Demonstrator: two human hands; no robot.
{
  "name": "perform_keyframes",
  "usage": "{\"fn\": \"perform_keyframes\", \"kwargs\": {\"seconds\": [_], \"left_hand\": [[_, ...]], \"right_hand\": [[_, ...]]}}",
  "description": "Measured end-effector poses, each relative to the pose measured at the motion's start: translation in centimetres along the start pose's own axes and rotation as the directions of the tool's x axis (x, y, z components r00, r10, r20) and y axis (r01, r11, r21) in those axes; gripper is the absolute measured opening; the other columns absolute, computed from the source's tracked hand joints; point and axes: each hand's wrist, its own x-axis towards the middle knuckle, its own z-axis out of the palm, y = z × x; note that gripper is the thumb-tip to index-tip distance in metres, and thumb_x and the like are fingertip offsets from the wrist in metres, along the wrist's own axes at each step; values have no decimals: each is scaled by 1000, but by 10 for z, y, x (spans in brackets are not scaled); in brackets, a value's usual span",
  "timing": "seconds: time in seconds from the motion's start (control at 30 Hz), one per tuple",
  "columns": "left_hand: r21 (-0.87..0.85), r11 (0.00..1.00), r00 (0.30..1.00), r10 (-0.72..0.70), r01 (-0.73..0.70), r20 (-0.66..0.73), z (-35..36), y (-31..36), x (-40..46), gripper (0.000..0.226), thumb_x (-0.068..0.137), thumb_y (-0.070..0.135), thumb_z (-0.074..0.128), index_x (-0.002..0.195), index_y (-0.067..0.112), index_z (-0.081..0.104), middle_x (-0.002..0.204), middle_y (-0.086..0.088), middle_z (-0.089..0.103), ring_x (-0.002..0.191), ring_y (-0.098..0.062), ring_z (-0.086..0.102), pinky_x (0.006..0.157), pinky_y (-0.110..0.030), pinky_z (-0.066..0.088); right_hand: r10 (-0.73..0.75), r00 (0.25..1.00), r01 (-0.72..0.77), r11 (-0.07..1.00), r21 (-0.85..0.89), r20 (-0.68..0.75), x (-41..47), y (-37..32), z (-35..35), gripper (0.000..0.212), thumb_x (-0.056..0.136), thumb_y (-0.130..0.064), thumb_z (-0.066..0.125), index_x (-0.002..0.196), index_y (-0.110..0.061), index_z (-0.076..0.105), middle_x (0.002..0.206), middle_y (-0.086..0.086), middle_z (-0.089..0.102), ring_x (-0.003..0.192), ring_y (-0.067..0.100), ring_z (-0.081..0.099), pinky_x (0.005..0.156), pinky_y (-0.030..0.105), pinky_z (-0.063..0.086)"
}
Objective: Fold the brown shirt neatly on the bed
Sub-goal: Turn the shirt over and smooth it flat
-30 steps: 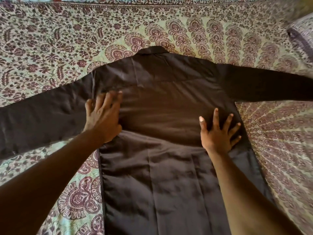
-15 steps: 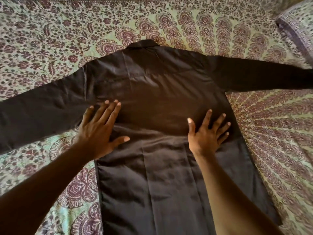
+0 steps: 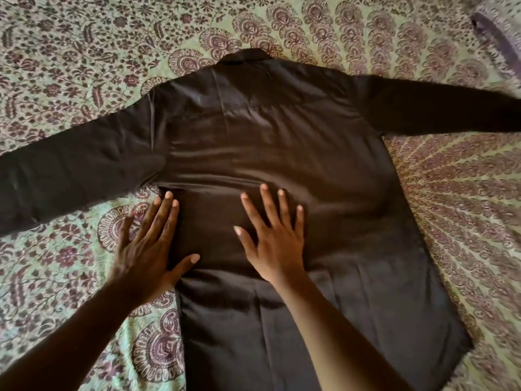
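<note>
I see the brown shirt [image 3: 282, 153] spread flat, back up, on the patterned bedspread [image 3: 70, 66], sleeves out sideways. My left hand [image 3: 146, 249] lies flat, fingers straight, across its left edge; my right hand [image 3: 272, 235] presses its middle, fingers splayed.

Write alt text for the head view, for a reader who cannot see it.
Two open hands, left hand and right hand, press flat on a brown shirt spread back-up, sleeves outstretched, on a floral paisley bedsheet.
</note>
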Motion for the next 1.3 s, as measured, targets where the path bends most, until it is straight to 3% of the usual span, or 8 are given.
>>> {"fn": "perform_keyframes", "kwargs": {"seconds": [0.2, 0.43, 0.53, 0.67, 0.83, 0.9, 1.07, 1.3], "left_hand": [[45, 997, 998, 58, -58, 1, 0, -2, -11, 105, 88, 80, 32, 164, 9, 16, 174, -6, 4, 160, -27, 14, 124, -59, 18], [24, 998, 998, 55, -54, -28, 8, -3, -18, 104, 88, 77, 35, 165, 10, 12, 174, -5, 4, 160, -27, 14, 125, -56, 21], [28, 998, 998, 58, -57, -34, 8, 0, -20, 103, 89, 76, 36, 164, 9, 14, 174, -5, 5, 160, -26, 15, 124, -57, 21], [25, 1000, 999, 14, -13, -32, 4, 1, -19, 106, 82, 79, 42, 163, 13, 24, 173, -1, 14, 157, -23, 24, 120, -62, 24], [61, 996, 995, -55, 60, -79, -15, 12, 6, 95, 84, 77, 42, 153, 13, 45, 151, -10, 50, 131, -34, 50, 108, -60, 34], [64, 995, 992, -63, 71, -112, -22, 15, 23, 90, 88, 71, 44, 155, 11, 42, 151, -12, 47, 130, -36, 48, 104, -58, 37], [16, 994, 994, -105, 105, -18, -10, -6, 31, 95, 91, 76, 30, 165, 17, 16, 174, 2, 5, 160, -20, 12, 122, -60, 21], [-21, 996, 996, -84, 83, -31, 1, -15, -10, 100, 90, 76, 32, 165, 14, 11, 174, -1, 2, 161, -18, 6, 125, -57, 19]], "right_hand": [[517, 856, -517, 855, 38, 12, -75, 65, -11, 77, 97, -75, 28, 164, -39, 14, 174, 10, 8, 157, 44, 10, 116, 72, 24], [-136, 987, 149, 974, 173, -84, 42, -75, -12, 65, 104, -50, 39, 164, -27, 23, 175, 1, -3, 160, 27, -10, 127, 60, 6], [-206, 979, 203, 967, 153, 7, 78, -97, -2, 64, 103, -53, 45, 162, -35, 27, 175, -1, 2, 161, 25, -7, 124, 64, 10], [158, 987, -157, 980, 120, 4, 51, -34, 1, 66, 97, -75, 33, 158, -55, 20, 174, -8, 5, 161, 27, 3, 125, 60, 9], [546, 838, -546, 836, 53, 16, -41, 45, -8, 83, 92, -84, 16, 163, -43, 15, 174, 7, 10, 158, 39, 9, 119, 70, 20], [574, 819, -573, 816, 78, 17, -47, 42, -11, 86, 93, -81, 17, 165, -33, 19, 173, 15, 6, 156, 47, 5, 118, 73, 19], [-18, 997, 30, 987, 155, -74, 32, -35, -16, 70, 104, -61, 33, 165, -33, 15, 175, 5, -5, 160, 35, -5, 124, 60, 10], [-572, 800, 591, 804, -68, 182, 92, -66, -6, 73, 103, -64, 32, 165, -33, 11, 175, 0, -7, 160, 29, -11, 122, 69, 10]]}}
